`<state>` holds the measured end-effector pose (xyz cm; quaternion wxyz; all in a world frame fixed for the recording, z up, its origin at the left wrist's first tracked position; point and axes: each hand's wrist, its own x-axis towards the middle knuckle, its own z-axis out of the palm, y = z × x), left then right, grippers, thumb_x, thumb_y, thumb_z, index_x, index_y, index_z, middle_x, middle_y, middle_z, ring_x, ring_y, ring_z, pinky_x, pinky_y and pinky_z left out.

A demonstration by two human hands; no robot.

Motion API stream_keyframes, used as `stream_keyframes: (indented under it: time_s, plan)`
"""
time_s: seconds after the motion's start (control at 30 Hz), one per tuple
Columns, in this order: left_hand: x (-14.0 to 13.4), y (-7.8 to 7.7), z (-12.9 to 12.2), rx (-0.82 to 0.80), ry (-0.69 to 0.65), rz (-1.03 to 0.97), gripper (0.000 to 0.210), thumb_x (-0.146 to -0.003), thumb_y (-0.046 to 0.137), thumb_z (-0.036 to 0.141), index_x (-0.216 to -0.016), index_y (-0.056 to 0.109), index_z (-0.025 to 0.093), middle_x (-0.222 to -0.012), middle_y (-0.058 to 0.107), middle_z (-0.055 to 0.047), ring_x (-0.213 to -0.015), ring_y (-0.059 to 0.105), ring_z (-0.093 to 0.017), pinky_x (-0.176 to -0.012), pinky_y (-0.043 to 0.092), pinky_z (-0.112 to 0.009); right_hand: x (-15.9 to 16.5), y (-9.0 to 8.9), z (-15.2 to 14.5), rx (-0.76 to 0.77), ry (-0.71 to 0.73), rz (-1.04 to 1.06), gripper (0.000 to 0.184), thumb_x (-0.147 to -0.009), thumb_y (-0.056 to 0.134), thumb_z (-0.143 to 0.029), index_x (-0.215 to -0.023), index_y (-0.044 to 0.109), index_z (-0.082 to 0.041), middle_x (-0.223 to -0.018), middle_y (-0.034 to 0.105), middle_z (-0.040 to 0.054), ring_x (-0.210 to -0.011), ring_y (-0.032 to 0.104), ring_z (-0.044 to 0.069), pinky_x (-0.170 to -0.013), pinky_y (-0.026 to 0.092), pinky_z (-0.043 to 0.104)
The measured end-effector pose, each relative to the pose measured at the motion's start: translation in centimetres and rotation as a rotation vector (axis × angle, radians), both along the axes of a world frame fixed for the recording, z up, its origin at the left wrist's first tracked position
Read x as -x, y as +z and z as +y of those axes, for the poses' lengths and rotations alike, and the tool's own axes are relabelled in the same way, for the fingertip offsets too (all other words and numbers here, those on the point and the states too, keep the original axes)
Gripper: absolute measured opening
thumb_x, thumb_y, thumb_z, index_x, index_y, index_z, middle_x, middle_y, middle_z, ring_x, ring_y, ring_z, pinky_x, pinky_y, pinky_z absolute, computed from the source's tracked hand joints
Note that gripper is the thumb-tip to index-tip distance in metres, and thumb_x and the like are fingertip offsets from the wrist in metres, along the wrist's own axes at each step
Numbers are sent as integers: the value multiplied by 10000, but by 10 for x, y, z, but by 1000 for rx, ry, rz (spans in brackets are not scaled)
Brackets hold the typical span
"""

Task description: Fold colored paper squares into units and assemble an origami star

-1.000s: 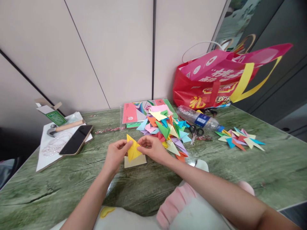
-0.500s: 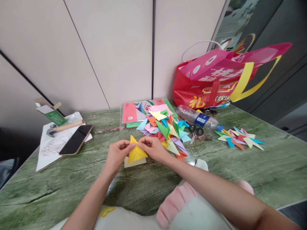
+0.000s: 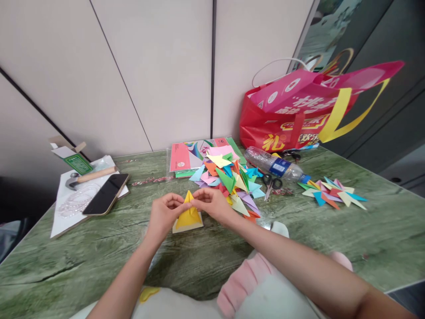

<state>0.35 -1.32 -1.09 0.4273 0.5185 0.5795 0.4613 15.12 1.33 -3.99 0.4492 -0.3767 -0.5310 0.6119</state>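
Between my two hands is a yellow folded paper (image 3: 188, 219), shaped like a triangle with its tip pointing away from me. My left hand (image 3: 168, 212) pinches its left side between thumb and fingers. From the other side, the thumb and fingers of my right hand (image 3: 211, 204) press on it near the upper part. A cream sheet of paper (image 3: 179, 229) lies on the table underneath, its lower edge showing. Just beyond my right hand spreads a heap of colourful folded paper pieces (image 3: 229, 175).
Scissors (image 3: 271, 182) and a plastic bottle (image 3: 268, 165) lie right of the heap, before a red bag (image 3: 292, 115). Farther right sits a joined paper cluster (image 3: 335, 193). At left are a phone (image 3: 106, 195), a hammer (image 3: 93, 175) and a green box (image 3: 78, 164). Paper packs (image 3: 182, 156) lie behind.
The yellow paper has turned a little and sits slightly lower, closer over the cream sheet. Both hands have kept their pinch, with fingertips closer together.
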Motion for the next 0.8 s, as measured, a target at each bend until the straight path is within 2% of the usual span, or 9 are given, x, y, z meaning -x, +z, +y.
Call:
stream_keyframes:
  time_s: [0.07, 0.2, 0.47, 0.63, 0.8]
  plan:
    - [-1, 1, 0, -23, -2, 23, 274, -489, 753, 298, -607, 565, 137, -548, 601, 5, -514, 559, -115, -495, 434, -200, 0, 0, 1, -66, -47, -50, 303, -567, 703, -347, -745, 586, -132, -691, 609, 23, -617, 563, 115, -549, 468, 236]
    - [-2, 1, -1, -28, -7, 107, 277, -503, 739, 333, -601, 563, 142, -523, 575, 19, -447, 521, -98, -410, 377, -177, 0, -3, 2, -124, -75, -95, 272, -595, 681, -335, -748, 591, -129, -695, 607, 32, -614, 565, 123, -546, 480, 244]
    - [-1, -3, 0, -50, -14, 144, 271, -532, 716, 327, -612, 538, 139, -551, 581, 9, -492, 552, -112, -434, 401, -179, 1, -3, 0, -102, -31, -67, 240, -632, 643, -337, -739, 595, -128, -671, 595, 10, -547, 554, 97, -552, 495, 248]
    - [-1, -5, 2, -95, -9, 172, 274, -521, 719, 334, -596, 540, 141, -540, 580, 14, -484, 553, -114, -439, 415, -188, 1, 0, -1, -68, -29, -17, 271, -596, 675, -348, -728, 569, -136, -623, 573, -13, -531, 538, 89, -511, 469, 222]
    - [-1, -3, 2, -89, -4, 88, 271, -522, 722, 351, -631, 589, 141, -598, 635, -9, -555, 601, -141, -513, 464, -217, 1, 0, -1, -34, 37, -12, 267, -630, 645, -371, -731, 577, -133, -658, 570, -6, -569, 549, 88, -532, 479, 221]
